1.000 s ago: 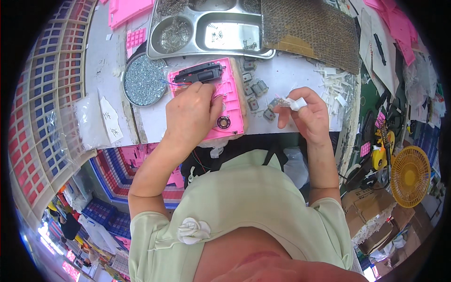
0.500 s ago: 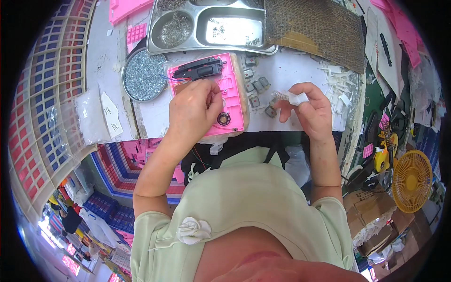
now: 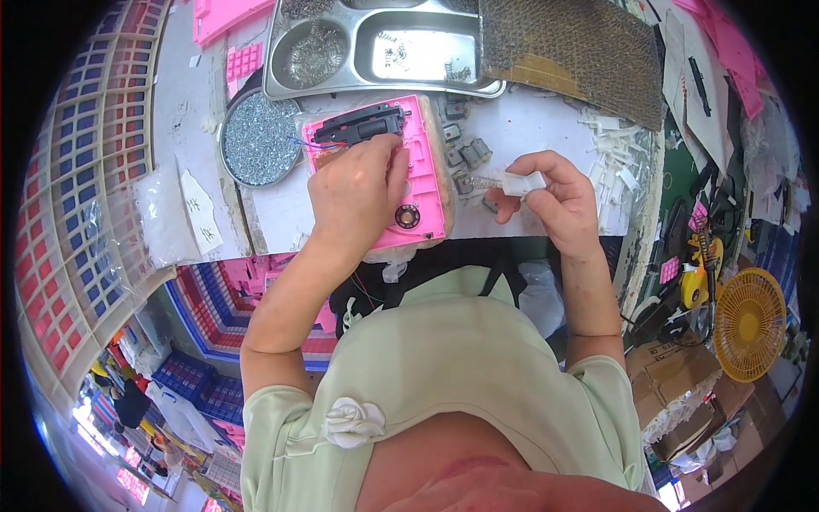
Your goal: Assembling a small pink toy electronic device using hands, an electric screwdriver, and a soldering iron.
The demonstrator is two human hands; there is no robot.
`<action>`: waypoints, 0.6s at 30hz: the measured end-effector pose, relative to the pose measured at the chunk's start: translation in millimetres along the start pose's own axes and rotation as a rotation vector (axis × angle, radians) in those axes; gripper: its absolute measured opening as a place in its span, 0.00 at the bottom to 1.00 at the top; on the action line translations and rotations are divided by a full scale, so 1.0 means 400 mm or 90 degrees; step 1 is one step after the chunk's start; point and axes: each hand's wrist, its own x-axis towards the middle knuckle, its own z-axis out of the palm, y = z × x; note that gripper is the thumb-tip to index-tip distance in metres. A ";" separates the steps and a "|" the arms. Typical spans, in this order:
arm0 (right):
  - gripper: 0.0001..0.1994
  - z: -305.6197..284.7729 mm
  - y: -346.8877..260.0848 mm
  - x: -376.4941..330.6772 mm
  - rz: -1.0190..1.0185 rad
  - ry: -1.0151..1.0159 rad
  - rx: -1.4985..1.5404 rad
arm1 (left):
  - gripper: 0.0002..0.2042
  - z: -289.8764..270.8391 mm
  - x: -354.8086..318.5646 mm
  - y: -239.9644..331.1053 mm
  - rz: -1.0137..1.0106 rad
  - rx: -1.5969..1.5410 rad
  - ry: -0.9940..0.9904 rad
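A pink plastic casing lies on a padded block on the table. It carries a black plastic mechanism with red and blue wires, and a small round speaker. My left hand rests over the casing's left side, fingers bent together just below the mechanism; its fingertips, and anything in them, are hidden. To the right, in the air above the table, my right hand pinches a white plastic part between thumb and fingers. A thin coil spring sticks out from that part toward the casing.
Several small metal motors lie right of the casing. Beyond them are loose white plastic parts. A round tin of screws stands at left. Behind are a metal compartment tray with springs and a brown textured board.
My left hand has shifted slightly up toward the black mechanism. My right hand has turned a little and brought the white part and spring slightly left, the spring now lying nearly level.
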 end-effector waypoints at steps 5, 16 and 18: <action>0.15 0.019 -0.016 0.016 0.017 -0.003 -0.013 | 0.06 -0.001 0.020 0.008 0.015 0.185 -0.092; 0.14 0.062 -0.026 0.109 -0.273 -0.025 -0.740 | 0.05 -0.023 -0.052 -0.080 0.039 -0.178 0.110; 0.17 0.073 0.007 0.116 -0.300 -0.053 -0.732 | 0.05 -0.038 -0.087 -0.085 -0.036 -0.201 0.074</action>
